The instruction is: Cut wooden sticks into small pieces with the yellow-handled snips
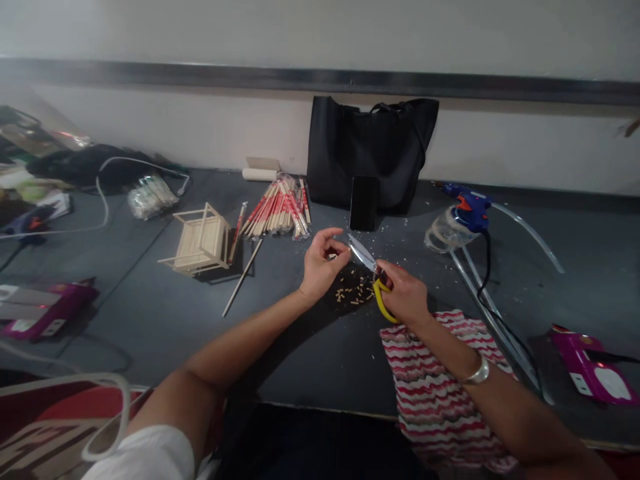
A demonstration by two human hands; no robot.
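My right hand (405, 291) grips a pair of scissors (384, 300) with yellow handles, its blades pointing up and left. Close to the blade tips, my left hand (324, 261) is closed in a pinch; what sits between thumb and fingers is too small to name. Below both hands, small cut wooden bits (353, 291) lie scattered on the dark table (300, 353). To the left stands a small frame built of wooden sticks (200, 241). A single thin stick (242, 279) lies between that frame and my left hand.
Chopsticks in red wrappers (280, 207) lie at the back. A phone (363, 203) leans on a black bag (370, 150). At right, a blue glue gun (467, 205) rests on a jar (445, 232), near a purple power strip (593, 367). Striped cloth (440, 400) lies under my right forearm.
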